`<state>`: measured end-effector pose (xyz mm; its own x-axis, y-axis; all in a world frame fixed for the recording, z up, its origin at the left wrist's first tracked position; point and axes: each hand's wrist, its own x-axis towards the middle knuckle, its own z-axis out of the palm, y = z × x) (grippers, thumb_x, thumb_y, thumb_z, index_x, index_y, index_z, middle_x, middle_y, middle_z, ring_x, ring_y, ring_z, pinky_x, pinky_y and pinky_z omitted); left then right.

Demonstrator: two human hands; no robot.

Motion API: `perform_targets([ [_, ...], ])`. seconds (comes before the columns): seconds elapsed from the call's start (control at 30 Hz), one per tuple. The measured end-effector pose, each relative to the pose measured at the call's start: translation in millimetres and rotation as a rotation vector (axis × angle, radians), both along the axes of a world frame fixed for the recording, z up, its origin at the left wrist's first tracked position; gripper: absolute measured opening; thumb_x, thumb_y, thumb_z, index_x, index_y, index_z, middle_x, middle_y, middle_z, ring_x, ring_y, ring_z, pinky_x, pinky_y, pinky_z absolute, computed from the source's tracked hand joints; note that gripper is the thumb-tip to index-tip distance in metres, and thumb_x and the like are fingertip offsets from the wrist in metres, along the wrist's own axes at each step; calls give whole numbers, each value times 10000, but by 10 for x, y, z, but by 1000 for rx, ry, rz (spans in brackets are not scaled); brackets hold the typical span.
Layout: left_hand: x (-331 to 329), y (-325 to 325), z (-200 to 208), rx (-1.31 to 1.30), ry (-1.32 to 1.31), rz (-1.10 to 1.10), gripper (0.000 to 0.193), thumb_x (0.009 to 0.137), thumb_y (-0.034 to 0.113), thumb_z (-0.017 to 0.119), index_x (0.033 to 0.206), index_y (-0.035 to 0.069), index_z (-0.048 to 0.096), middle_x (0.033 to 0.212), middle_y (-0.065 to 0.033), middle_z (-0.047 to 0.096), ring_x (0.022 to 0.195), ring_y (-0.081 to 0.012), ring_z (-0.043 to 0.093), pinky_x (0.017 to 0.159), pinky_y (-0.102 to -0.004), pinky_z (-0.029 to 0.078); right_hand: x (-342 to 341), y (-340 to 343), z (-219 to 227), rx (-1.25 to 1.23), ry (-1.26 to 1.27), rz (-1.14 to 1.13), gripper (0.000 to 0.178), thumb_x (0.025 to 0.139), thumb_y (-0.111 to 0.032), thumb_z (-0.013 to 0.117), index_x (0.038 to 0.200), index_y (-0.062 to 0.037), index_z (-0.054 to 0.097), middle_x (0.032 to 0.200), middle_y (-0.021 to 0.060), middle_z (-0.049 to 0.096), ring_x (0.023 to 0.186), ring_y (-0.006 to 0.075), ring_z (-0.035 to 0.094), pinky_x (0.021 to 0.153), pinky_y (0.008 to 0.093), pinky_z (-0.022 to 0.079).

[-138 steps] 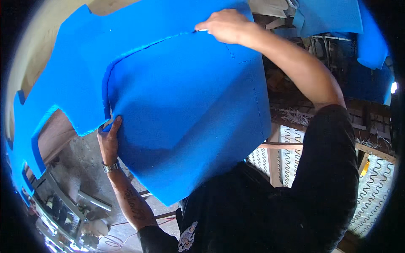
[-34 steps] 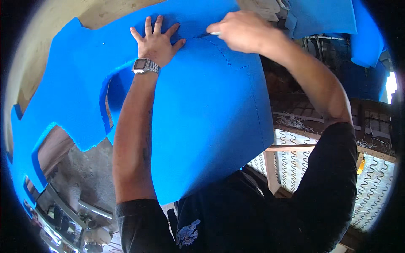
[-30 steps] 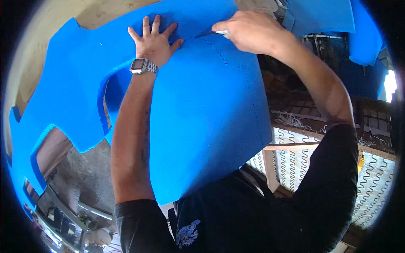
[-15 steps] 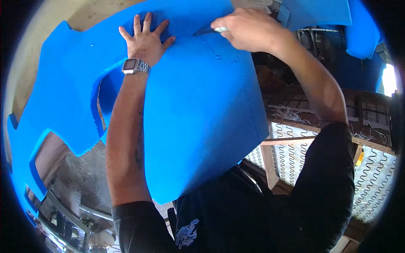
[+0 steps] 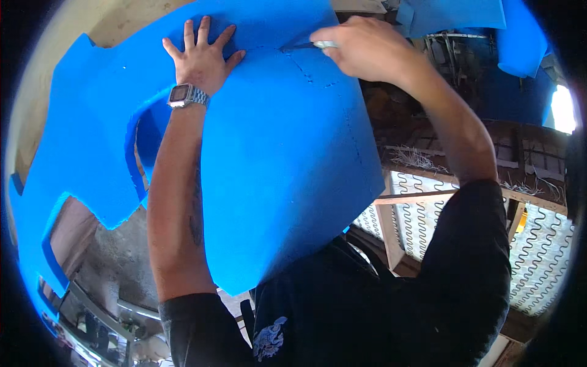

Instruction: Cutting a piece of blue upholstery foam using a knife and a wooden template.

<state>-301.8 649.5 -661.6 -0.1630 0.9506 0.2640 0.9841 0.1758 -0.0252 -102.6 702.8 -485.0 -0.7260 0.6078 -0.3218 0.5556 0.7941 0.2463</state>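
Note:
A large blue foam sheet [image 5: 275, 147] with cut-out edges spreads in front of me and hangs down toward my body. My left hand [image 5: 200, 60] lies flat on it, fingers spread, with a watch [image 5: 187, 95] on the wrist. Farther right, my right hand [image 5: 370, 49] is closed around a knife [image 5: 323, 44] with a pale handle. Its dark blade points left, and the tip meets the sheet where broken cut lines [image 5: 299, 66] begin. More dashed cuts [image 5: 354, 144] run down the sheet's right side.
On the right stand wooden frames [image 5: 422, 197] with wavy metal springs [image 5: 535, 257] over white backing. More blue foam [image 5: 523, 43] hangs at the far right. A pale surface [image 5: 137, 24] lies under the sheet at the far left; metal bars [image 5: 98, 309] show at the lower left.
The view has shifted slightly, so the sheet and my left hand sit a little farther left. My right hand keeps its hold on the knife, the blade tip near the same spot.

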Motion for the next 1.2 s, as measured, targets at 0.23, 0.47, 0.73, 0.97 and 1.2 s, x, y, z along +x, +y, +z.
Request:
perform_targets([
  [0.23, 23, 19, -16, -24, 56, 16, 545, 842, 630, 395, 1332, 391, 384, 1452, -63, 276, 1350, -301, 206, 961, -699, 138, -29, 119, -572, -10, 15, -42, 239, 851, -201, 503, 1050, -141, 619, 867, 182, 635, 798, 343, 627, 709, 443, 503],
  [0.47, -53, -34, -76, -26, 38, 22, 545, 846, 628, 389, 1337, 391, 377, 1453, -62, 274, 1352, -290, 205, 963, -697, 141, 345, -302, -141, -41, 132, -135, 226, 809, -180, 515, 1010, -134, 609, 831, 174, 634, 790, 355, 630, 681, 456, 508],
  [0.73, -27, 17, -95, 16, 27, -9, 533, 840, 615, 414, 1316, 375, 413, 1447, -74, 282, 1344, -323, 206, 963, -712, 115, 225, -55, -830, -28, 173, -142, 255, 853, -226, 501, 1079, -143, 585, 835, 186, 633, 767, 363, 627, 674, 466, 509],
  [0.97, -107, -14, -184, -1, 65, 20, 534, 847, 611, 412, 1331, 387, 387, 1447, -62, 285, 1347, -301, 213, 955, -700, 141, 621, -625, -298, -78, 181, -245, 312, 899, -191, 497, 1199, -118, 544, 766, 178, 636, 644, 290, 639, 642, 410, 506],
  [1.2, -55, 1, -163, -31, 87, 9, 541, 845, 612, 413, 1336, 387, 378, 1450, -62, 280, 1351, -304, 207, 957, -702, 137, 597, -486, -558, -103, 329, -324, 248, 869, -196, 518, 1097, -126, 585, 780, 188, 629, 712, 336, 636, 641, 428, 517],
])
